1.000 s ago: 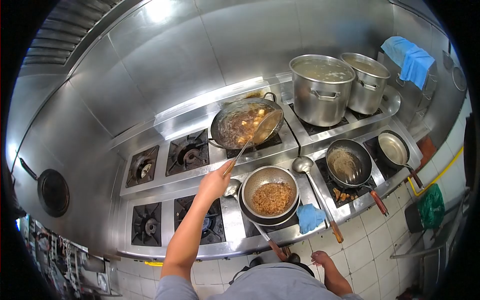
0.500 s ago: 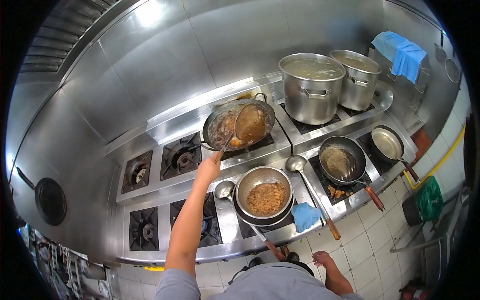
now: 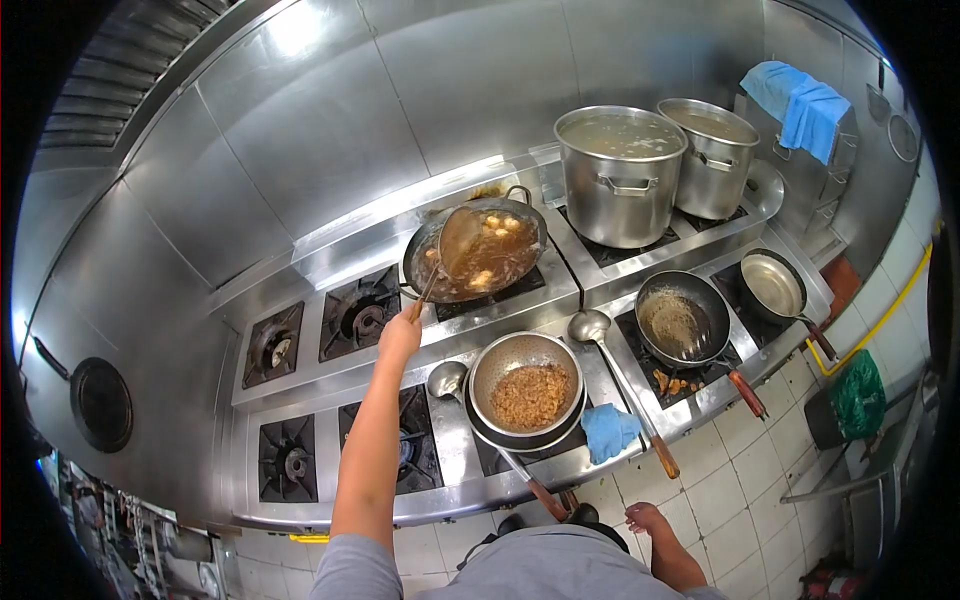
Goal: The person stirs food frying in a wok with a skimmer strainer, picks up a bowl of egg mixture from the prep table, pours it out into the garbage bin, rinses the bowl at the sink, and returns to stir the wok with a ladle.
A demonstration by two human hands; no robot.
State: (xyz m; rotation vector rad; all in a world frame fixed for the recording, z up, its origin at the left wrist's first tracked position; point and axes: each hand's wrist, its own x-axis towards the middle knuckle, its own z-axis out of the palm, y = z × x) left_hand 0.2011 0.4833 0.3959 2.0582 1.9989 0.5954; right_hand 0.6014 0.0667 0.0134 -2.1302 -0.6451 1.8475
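Observation:
My left hand is closed around the wooden handle of a strainer. The strainer's round head rests in the left part of a large wok, among brown bubbling liquid and pale pieces of food. Low at my right side hangs my right hand, empty, its fingers loosely apart. Nearer to me than the wok, a perforated bowl of brown crumbly food sits on a dark pan. A ladle lies to its left and a blue cloth to its right.
Two tall pots of liquid stand at the back right. A long ladle lies beside a black pan with brownish residue; a smaller pan holds liquid. Burners are on the left. A bin with a green bag stands right.
My left hand has moved the strainer from the right side of the wok to its left side, uncovering pale pieces in the liquid. My right hand stays low. The view has shifted slightly.

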